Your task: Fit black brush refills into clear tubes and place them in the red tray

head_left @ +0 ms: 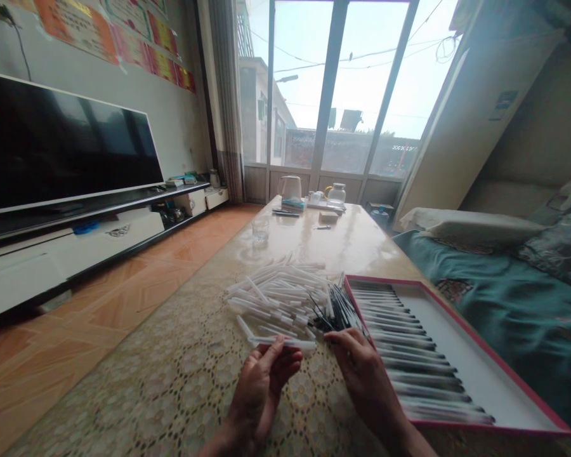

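Note:
My left hand [266,381] is closed around a white pen barrel [285,343], held level just in front of a pile of white barrels [280,295]. My right hand [356,362] reaches into a small heap of thin black refills [335,311] beside the pile; its fingers are curled at the refills, and I cannot make out whether they pinch one. To the right lies a shallow red-edged box [485,355] with a row of assembled pens [409,352] laid across its left side.
The long table [181,381] carries a lace-pattern cover. Far down it stand a glass [260,230], a white kettle [290,187] and a glass teapot [337,193]. A TV [61,146] on a low unit runs along the left; a teal sofa [518,304] is on the right.

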Demonstrator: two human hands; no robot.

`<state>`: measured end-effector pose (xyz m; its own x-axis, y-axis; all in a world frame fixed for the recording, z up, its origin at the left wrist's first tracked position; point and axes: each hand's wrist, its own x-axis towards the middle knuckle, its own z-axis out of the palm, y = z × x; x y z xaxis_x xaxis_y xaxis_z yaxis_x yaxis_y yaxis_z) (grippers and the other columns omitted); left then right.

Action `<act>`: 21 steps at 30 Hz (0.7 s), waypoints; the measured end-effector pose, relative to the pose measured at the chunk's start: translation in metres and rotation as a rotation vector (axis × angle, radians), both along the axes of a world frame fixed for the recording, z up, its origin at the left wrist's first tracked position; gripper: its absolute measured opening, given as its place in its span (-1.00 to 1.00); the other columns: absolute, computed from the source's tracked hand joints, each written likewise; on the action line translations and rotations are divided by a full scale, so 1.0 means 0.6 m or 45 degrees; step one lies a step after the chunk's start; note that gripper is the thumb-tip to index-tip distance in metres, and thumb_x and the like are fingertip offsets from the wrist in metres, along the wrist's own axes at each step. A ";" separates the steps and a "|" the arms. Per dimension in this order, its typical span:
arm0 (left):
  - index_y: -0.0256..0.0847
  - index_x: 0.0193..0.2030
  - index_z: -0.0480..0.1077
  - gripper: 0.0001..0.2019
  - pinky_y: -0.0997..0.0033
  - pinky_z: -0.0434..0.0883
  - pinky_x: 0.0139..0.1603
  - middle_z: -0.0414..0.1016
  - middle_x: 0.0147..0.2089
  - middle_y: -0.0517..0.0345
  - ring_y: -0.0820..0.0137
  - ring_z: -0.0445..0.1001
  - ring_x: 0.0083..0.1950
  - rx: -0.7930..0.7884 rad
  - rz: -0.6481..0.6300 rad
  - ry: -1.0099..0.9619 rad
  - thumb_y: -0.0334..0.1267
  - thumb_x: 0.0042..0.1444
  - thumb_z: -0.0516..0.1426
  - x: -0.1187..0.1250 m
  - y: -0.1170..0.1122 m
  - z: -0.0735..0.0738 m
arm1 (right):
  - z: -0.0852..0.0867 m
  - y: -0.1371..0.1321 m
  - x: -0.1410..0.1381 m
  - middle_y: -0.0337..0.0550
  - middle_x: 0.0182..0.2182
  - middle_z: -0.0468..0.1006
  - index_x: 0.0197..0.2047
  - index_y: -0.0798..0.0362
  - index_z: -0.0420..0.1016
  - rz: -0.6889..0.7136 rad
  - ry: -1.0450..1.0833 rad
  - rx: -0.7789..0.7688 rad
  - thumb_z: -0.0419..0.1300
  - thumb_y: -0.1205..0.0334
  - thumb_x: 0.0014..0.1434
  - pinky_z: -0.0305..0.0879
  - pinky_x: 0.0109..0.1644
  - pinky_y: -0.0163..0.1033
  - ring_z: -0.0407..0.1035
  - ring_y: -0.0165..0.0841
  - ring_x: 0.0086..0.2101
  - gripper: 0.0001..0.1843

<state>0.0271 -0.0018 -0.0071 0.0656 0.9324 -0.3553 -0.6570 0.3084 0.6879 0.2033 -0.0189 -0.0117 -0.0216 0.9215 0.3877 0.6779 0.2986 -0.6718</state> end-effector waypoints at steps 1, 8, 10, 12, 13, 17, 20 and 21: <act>-0.34 -0.40 0.43 -0.97 0.43 0.53 -0.38 0.60 -0.48 -0.02 0.34 0.58 -0.44 0.005 -0.005 0.015 -0.46 0.03 0.16 0.001 -0.001 0.000 | -0.004 0.001 0.001 -0.14 -0.33 0.45 -0.16 0.02 0.44 0.040 0.166 -0.043 0.00 0.22 0.24 0.27 -0.27 -0.29 0.36 -0.33 -0.33 -0.79; -0.34 -0.35 0.42 -0.98 0.39 0.52 -0.32 0.60 -0.44 -0.04 0.34 0.58 -0.41 0.034 -0.047 0.117 -0.46 0.05 0.16 0.001 -0.002 -0.002 | -0.017 0.000 -0.008 -0.26 -0.52 0.43 -0.26 0.10 0.45 0.103 0.791 -0.308 0.21 0.04 0.09 0.23 -0.45 -0.36 0.31 -0.43 -0.50 -0.72; -0.34 -0.34 0.41 -0.98 0.39 0.52 -0.31 0.61 -0.43 -0.05 0.34 0.58 -0.41 0.040 -0.061 0.132 -0.45 0.04 0.17 0.001 -0.002 -0.003 | -0.010 -0.004 -0.015 -0.25 -0.52 0.44 -0.27 0.10 0.45 0.118 0.832 -0.341 0.23 0.06 0.07 0.23 -0.46 -0.36 0.32 -0.43 -0.51 -0.73; -0.34 -0.33 0.41 -0.97 0.39 0.52 -0.31 0.61 -0.43 -0.04 0.34 0.58 -0.40 0.051 -0.067 0.142 -0.44 0.04 0.17 0.001 -0.003 -0.005 | -0.005 -0.008 -0.021 -0.24 -0.49 0.46 -0.28 0.10 0.45 0.135 0.855 -0.354 0.25 0.07 0.05 0.26 -0.42 -0.34 0.36 -0.41 -0.48 -0.74; -0.34 -0.33 0.41 -0.96 0.39 0.52 -0.31 0.60 -0.44 -0.04 0.34 0.58 -0.40 0.054 -0.065 0.145 -0.43 0.04 0.17 0.001 -0.002 -0.005 | -0.003 -0.009 -0.023 -0.23 -0.48 0.47 -0.28 0.09 0.45 0.140 0.860 -0.354 0.25 0.08 0.05 0.28 -0.40 -0.34 0.36 -0.40 -0.47 -0.74; -0.33 -0.34 0.40 -0.97 0.38 0.52 -0.30 0.60 -0.45 -0.02 0.34 0.58 -0.41 0.047 -0.060 0.139 -0.43 0.04 0.17 0.002 -0.001 -0.005 | -0.005 -0.009 -0.025 -0.23 -0.47 0.49 -0.27 0.09 0.46 0.144 0.858 -0.332 0.26 0.08 0.05 0.30 -0.38 -0.32 0.37 -0.39 -0.46 -0.74; -0.34 -0.34 0.40 -0.97 0.39 0.52 -0.31 0.60 -0.45 -0.03 0.34 0.58 -0.41 0.035 -0.061 0.138 -0.43 0.05 0.17 0.002 0.000 -0.001 | -0.008 -0.008 -0.025 -0.24 -0.49 0.47 -0.28 0.09 0.47 0.138 0.854 -0.326 0.25 0.10 0.06 0.29 -0.39 -0.34 0.35 -0.41 -0.48 -0.76; -0.34 -0.34 0.40 -0.98 0.39 0.52 -0.32 0.60 -0.45 -0.03 0.35 0.58 -0.42 0.031 -0.062 0.138 -0.43 0.05 0.17 0.002 0.000 0.000 | -0.009 -0.008 -0.026 -0.25 -0.50 0.47 -0.28 0.10 0.46 0.134 0.855 -0.328 0.25 0.11 0.06 0.28 -0.39 -0.34 0.35 -0.42 -0.48 -0.77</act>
<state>0.0284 -0.0021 -0.0074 0.0731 0.9376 -0.3399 -0.5631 0.3201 0.7619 0.1880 -0.0235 -0.0171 0.0514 0.9915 0.1194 0.0708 0.1156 -0.9908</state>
